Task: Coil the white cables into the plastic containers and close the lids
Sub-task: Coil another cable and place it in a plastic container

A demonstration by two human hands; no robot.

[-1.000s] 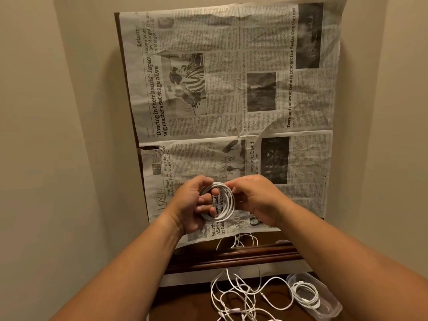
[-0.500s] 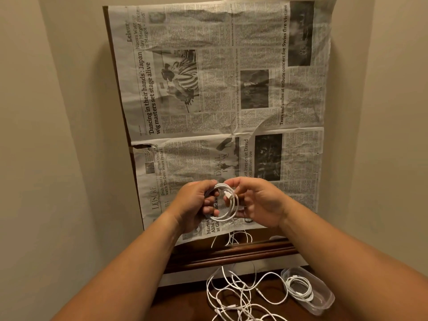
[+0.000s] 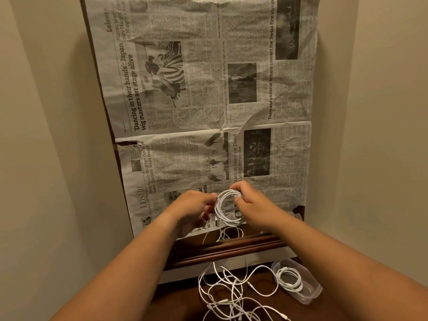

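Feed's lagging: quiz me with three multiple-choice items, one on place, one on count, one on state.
1. The plastic container sits: A) low right on the wooden surface B) on a chair C) in a hand
2. Hands holding the coiled cable: A) none B) one C) two
3. The container is: A) lidded B) unlidded, coil inside C) unlidded, bare
1 A, beside the loose cables; 2 C, left hand and right hand both grip it; 3 B, no lid, coil visible inside.
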